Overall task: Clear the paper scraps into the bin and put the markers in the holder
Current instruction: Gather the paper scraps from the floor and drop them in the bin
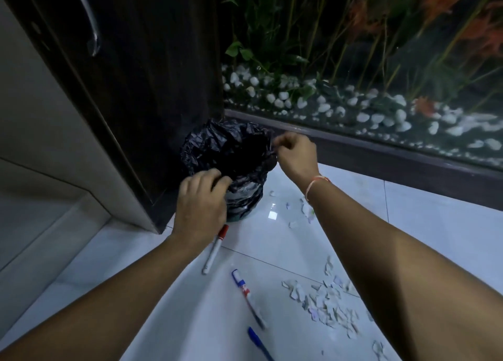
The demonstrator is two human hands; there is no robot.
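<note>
— At centre frame, what are the hands doing?
— Both are gripping the bin (231, 153) liner: the left hand (201, 200) is curling over its near rim, the right hand (295, 153) is pinching its far right edge.
— And the scraps (326, 303)?
— Lying on the floor (272, 251) at lower right, a few more just beside the bin.
— Markers?
— Three are lying on the floor: red marker (215, 249) by the left wrist, blue-red marker (247, 298) below it, blue marker (258, 343) at the bottom edge.

The glossy white tiled floor (285, 251) carries a black-lined bin (231, 153) between both grips, a red-capped marker (215, 249) just below the left grip (201, 200), two blue markers (249, 298) nearer, and paper scraps (324, 303) below the right grip (295, 153).
</note>
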